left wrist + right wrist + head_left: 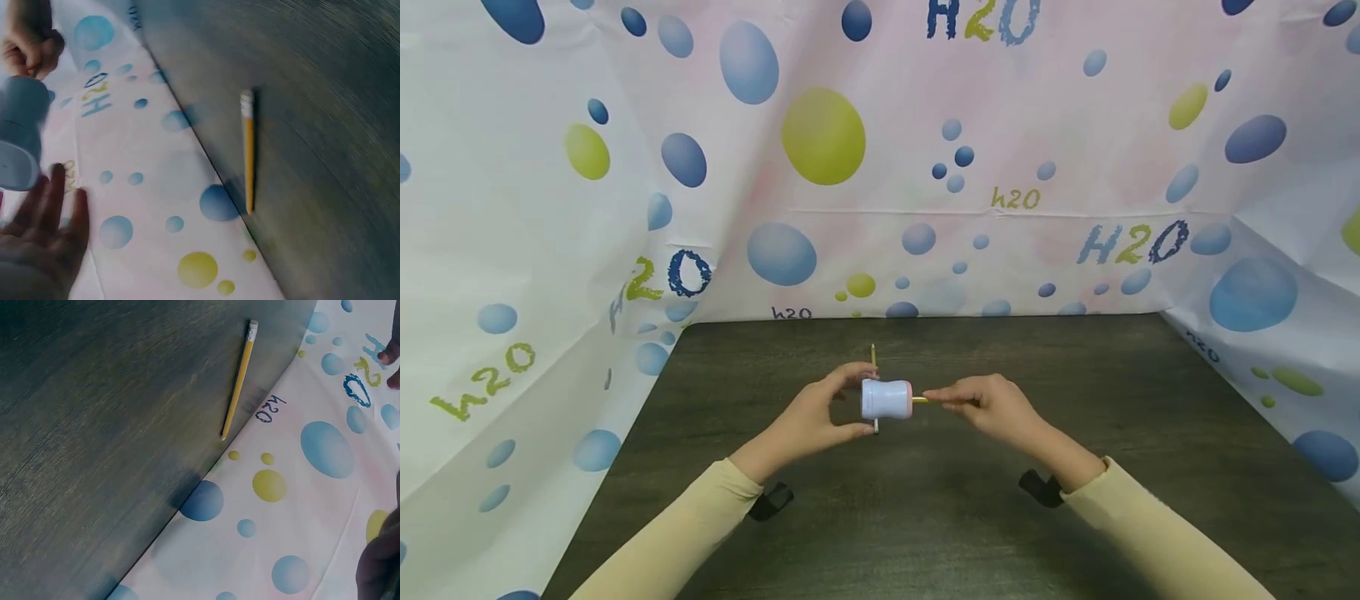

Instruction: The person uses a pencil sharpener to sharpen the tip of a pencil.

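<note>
A pale blue-white pencil sharpener (886,400) with a pink end hangs level above the table, on a yellow pencil (920,400) that enters its pink end. The right hand (996,407) pinches this pencil between thumb and fingers. Around the sharpener's other end, the left hand (808,417) is spread, thumb below and fingers above, with gaps showing in the head view. Its fingers look extended beside the sharpener (22,134) in the left wrist view. A second yellow pencil (249,156) with a white eraser end lies on the table behind, partly hidden by the sharpener in the head view.
The dark wood-grain table (925,517) ends at a white backdrop (910,167) printed with blue and green dots and "H2O" lettering. The backdrop rises behind the table and along both sides. Dark bands sit under both wrists.
</note>
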{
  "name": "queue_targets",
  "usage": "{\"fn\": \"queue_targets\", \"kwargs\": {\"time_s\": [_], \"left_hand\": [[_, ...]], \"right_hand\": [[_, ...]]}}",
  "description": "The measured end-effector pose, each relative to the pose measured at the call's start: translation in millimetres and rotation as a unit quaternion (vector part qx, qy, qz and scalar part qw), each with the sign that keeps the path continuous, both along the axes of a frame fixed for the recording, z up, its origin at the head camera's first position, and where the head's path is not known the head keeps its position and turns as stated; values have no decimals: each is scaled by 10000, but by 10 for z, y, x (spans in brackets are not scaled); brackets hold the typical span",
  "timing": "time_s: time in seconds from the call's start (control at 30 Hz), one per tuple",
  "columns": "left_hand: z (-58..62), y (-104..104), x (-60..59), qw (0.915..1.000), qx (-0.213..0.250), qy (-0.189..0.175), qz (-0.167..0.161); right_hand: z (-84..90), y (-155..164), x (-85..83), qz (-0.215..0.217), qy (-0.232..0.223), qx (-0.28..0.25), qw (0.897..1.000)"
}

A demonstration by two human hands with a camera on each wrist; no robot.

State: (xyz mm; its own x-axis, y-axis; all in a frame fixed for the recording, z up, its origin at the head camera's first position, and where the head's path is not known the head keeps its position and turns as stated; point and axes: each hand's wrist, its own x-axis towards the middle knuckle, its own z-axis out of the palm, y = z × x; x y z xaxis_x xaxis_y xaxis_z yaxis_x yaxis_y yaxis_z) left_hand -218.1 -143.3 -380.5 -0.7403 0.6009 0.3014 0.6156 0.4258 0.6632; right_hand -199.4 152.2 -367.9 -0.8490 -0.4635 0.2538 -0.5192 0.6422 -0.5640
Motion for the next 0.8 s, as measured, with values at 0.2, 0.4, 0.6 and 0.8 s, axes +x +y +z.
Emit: {"fn": "queue_targets", "kwargs": {"time_s": [0.2,0.4,0.6,0.8], "left_hand": [[53,-47,-80,9570,764,-2787,263],[45,-25,-107,8930,738,-4438,111],[23,-7,-102,8756,905,-4737,-258],[-32,-20,-129,9026,1058,-4150,-435]], "right_hand": [[-45,-7,8,-161,837,-148,9962],[-53,-19,17,-3,1336,255,9907],[-76,-31,26,163,1552,541,9863],[-78,-43,15,136,1755,668,9821]]}}
